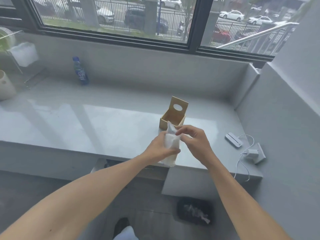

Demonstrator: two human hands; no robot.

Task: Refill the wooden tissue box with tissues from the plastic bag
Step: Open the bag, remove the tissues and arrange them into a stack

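Note:
The wooden tissue box [171, 121] stands on the grey counter [86, 122], its lid with an oval hole [179, 107] raised upright at the back. Just in front of it, above the counter's front edge, I hold a white pack of tissues in a plastic bag [170, 144] upright. My left hand [161, 148] wraps around the pack's middle. My right hand [194, 141] pinches the bag's upper edge with thumb and fingers. The inside of the box looks empty from here.
A blue drink bottle [80, 71] stands at the back left. A white device [233, 139], a charger and cable [251, 153] lie at the right. A black waste bin [194, 211] sits on the floor below. A beige pot [5, 85] is at the far left.

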